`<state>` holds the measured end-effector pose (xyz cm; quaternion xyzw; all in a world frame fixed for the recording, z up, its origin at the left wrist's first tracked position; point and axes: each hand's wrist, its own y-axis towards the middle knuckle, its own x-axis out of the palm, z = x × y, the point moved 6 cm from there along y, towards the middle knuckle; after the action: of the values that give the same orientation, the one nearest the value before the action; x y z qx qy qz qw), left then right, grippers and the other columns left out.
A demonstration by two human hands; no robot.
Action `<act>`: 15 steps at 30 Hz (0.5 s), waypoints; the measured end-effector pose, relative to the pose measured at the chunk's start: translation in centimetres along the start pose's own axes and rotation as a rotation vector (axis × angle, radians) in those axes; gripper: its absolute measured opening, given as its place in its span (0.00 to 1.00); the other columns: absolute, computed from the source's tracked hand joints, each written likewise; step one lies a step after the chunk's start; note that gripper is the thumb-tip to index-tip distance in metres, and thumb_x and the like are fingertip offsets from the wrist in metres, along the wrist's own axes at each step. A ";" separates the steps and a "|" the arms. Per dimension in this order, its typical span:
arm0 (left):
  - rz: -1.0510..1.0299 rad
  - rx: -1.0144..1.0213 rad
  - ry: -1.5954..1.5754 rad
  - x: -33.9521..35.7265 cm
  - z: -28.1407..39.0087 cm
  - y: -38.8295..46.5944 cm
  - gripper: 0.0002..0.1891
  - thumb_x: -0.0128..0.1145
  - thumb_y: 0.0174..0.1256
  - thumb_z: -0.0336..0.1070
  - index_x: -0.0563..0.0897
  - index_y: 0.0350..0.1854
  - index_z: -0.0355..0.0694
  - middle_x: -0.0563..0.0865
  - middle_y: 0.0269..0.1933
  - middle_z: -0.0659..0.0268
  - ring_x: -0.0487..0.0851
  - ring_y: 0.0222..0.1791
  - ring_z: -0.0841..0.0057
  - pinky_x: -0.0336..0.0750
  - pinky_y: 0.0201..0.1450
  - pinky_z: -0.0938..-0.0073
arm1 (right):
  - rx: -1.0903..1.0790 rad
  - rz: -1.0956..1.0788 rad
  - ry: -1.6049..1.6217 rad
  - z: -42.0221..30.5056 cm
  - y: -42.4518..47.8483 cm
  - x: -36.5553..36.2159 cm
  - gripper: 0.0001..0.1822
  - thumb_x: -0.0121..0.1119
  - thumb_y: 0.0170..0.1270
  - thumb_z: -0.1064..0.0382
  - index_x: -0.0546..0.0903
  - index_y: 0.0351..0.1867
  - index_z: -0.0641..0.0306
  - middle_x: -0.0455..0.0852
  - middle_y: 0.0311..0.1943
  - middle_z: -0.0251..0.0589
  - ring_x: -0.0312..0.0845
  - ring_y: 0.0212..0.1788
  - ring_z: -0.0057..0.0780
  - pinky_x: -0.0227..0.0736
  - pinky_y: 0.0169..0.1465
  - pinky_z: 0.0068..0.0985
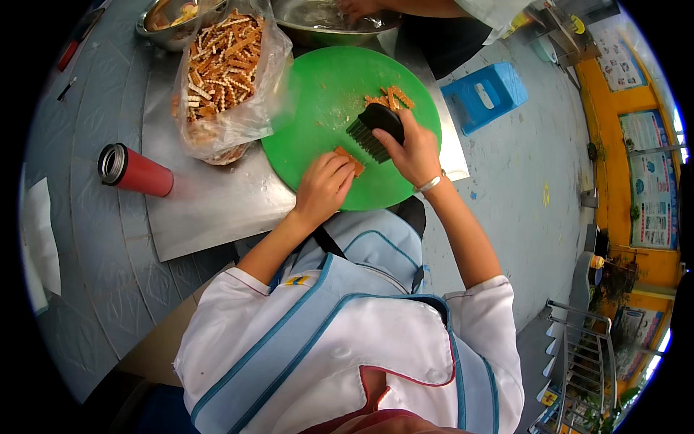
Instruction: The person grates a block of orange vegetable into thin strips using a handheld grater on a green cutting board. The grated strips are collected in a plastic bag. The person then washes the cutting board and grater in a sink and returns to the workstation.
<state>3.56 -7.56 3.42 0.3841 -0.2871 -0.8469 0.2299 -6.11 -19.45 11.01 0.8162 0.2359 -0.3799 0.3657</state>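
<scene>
My right hand (415, 149) grips the black handle of a crinkle cutter (374, 135), its wavy metal blade held over a round green cutting board (314, 81). With bent fingers, my left hand (328, 179) holds a brown-orange slab of food (349, 161) down on the board near its front edge. Several cut crinkled strips (393, 99) lie in a small pile beyond my right hand. Left of the board, a clear plastic bag (265, 116) is heaped with crinkle-cut strips (225, 59), brown on one face and pale along the edges.
A red tumbler (143, 172) lies or stands at the left beside the metal sheet (217, 217). Metal bowls (157, 27) sit at the far side; another person's hand (360, 6) reaches into the larger basin (320, 35). A blue plastic stool (485, 97) stands on the floor at right.
</scene>
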 end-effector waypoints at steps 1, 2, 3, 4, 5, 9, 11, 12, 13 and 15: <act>0.003 0.001 0.009 -0.1 0.0 -0.3 0.07 0.61 0.54 0.27 0.82 0.36 0.34 0.82 0.39 0.60 0.79 0.46 0.63 0.75 0.47 0.66 | 0.024 -0.012 0.017 -0.5 -0.3 -0.4 0.16 0.66 0.57 0.57 0.72 0.37 0.63 0.81 0.20 0.49 0.79 0.24 0.49 0.71 0.26 0.39; 0.006 0.000 0.019 -0.1 0.0 -0.4 0.07 0.61 0.54 0.27 0.82 0.36 0.34 0.82 0.39 0.60 0.80 0.46 0.63 0.75 0.47 0.66 | -0.004 -0.010 -0.011 -1.1 -0.2 -0.3 0.17 0.66 0.57 0.57 0.72 0.39 0.63 0.81 0.21 0.49 0.79 0.24 0.49 0.72 0.26 0.38; 0.006 -0.001 0.008 0.0 0.1 -0.5 0.07 0.61 0.54 0.27 0.82 0.36 0.34 0.82 0.39 0.60 0.80 0.46 0.63 0.75 0.47 0.66 | -0.021 -0.023 -0.004 -1.7 -0.5 -0.1 0.17 0.66 0.57 0.57 0.72 0.39 0.63 0.81 0.22 0.49 0.79 0.24 0.49 0.72 0.26 0.38; 0.007 -0.004 -0.003 0.1 0.1 -0.3 0.07 0.61 0.54 0.27 0.83 0.36 0.34 0.82 0.39 0.60 0.80 0.46 0.63 0.75 0.47 0.66 | -0.037 -0.037 0.004 -2.3 -0.7 0.1 0.17 0.66 0.57 0.57 0.72 0.39 0.63 0.82 0.22 0.49 0.79 0.24 0.48 0.72 0.26 0.37; 0.007 -0.007 -0.013 0.2 0.1 -0.2 0.07 0.61 0.54 0.27 0.83 0.36 0.34 0.82 0.39 0.60 0.80 0.45 0.63 0.75 0.48 0.67 | -0.053 -0.050 0.012 -2.8 -0.9 0.5 0.17 0.65 0.57 0.57 0.72 0.40 0.63 0.82 0.22 0.49 0.79 0.25 0.48 0.72 0.26 0.37; -0.032 -0.047 -0.038 0.4 -0.1 -0.2 0.06 0.62 0.53 0.25 0.84 0.35 0.33 0.83 0.40 0.60 0.81 0.46 0.63 0.76 0.49 0.66 | -0.021 -0.016 -0.014 -2.0 -1.3 1.9 0.18 0.67 0.57 0.58 0.74 0.44 0.63 0.83 0.25 0.50 0.82 0.26 0.47 0.74 0.27 0.33; -0.059 -0.063 -0.053 0.2 -0.1 -0.1 0.07 0.62 0.53 0.24 0.84 0.35 0.33 0.84 0.40 0.60 0.81 0.46 0.63 0.76 0.48 0.66 | 0.009 -0.007 0.034 -0.8 -1.2 1.9 0.18 0.67 0.57 0.58 0.74 0.42 0.64 0.83 0.25 0.51 0.82 0.26 0.47 0.74 0.27 0.33; -0.049 -0.036 -0.047 0.0 -0.1 0.0 0.07 0.62 0.53 0.25 0.83 0.35 0.33 0.83 0.40 0.60 0.81 0.46 0.63 0.76 0.48 0.66 | 0.031 -0.009 0.023 -0.1 -0.9 1.8 0.18 0.67 0.57 0.58 0.74 0.42 0.64 0.83 0.25 0.51 0.82 0.26 0.47 0.74 0.27 0.33; -0.039 -0.009 -0.040 0.0 -0.2 -0.2 0.07 0.61 0.53 0.25 0.83 0.35 0.33 0.83 0.40 0.60 0.80 0.46 0.63 0.76 0.48 0.66 | 0.052 -0.011 0.013 0.4 -0.5 1.5 0.18 0.67 0.57 0.58 0.74 0.42 0.65 0.83 0.25 0.52 0.82 0.26 0.47 0.74 0.27 0.33; -0.012 0.009 -0.029 -0.4 -0.2 -0.4 0.07 0.61 0.53 0.25 0.82 0.36 0.32 0.82 0.40 0.60 0.80 0.46 0.62 0.76 0.48 0.67 | 0.016 -0.011 -0.049 0.3 -0.4 0.8 0.18 0.67 0.57 0.58 0.73 0.41 0.64 0.83 0.24 0.52 0.81 0.25 0.48 0.73 0.26 0.35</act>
<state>3.90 -7.11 3.25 0.3745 -0.2920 -0.8525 0.2187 -6.01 -19.35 10.08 0.8083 0.2282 -0.4038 0.3626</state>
